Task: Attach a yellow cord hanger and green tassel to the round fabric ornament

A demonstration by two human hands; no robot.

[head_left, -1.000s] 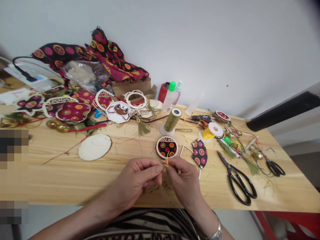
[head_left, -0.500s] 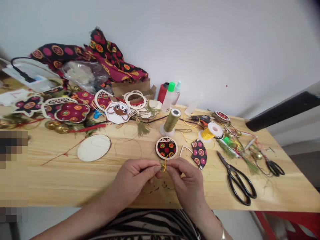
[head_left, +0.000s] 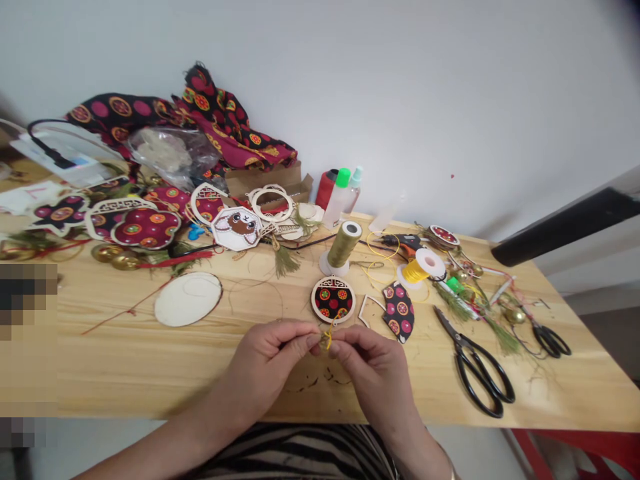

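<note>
Between the fingertips of my left hand and my right hand, a yellow cord is pinched from both sides. Some olive thread seems tangled with the cord, though the fingers hide most of it. The cord runs up to the lower edge of a round pendant, which has a pale wooden rim and dark patterned cloth and lies flat just beyond my fingers. Behind the pendant stands a spool of olive thread. Right of the pendant lies a fan-shaped patterned cloth piece next to a thin white frame.
Large black-handled scissors lie at the right, smaller scissors beyond them. A yellow cord spool and a glue gun sit behind. At left are a white oval disc, ornaments and heaped patterned cloth.
The view has shifted slightly. Both hands keep their pinch on the yellow cord, and the fingertips have moved only a little. The pendant stays in place.
</note>
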